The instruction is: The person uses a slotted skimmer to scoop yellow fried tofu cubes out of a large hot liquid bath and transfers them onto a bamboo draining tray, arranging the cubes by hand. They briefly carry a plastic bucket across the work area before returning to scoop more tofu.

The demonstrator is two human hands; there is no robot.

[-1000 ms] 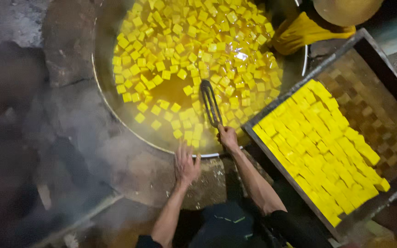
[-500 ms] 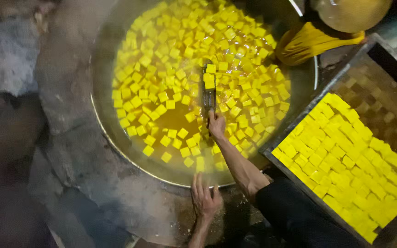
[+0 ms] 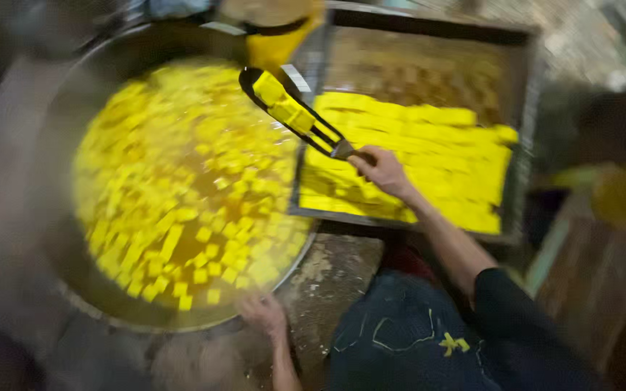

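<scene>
1 head view, looking steeply down, close over wok (image 3: 59, 130) and tray (image 3: 523, 94)

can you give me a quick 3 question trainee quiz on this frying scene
1. True or false: the right hand holds the slotted scoop with yellow cubes on it.
2. Where does the left hand rest? A) on the tray B) at the near rim of the big pan C) in the air
3. What lies in the tray?

Key
1. True
2. B
3. Rows of yellow cubes, filling its near part; the far part is bare.
</scene>
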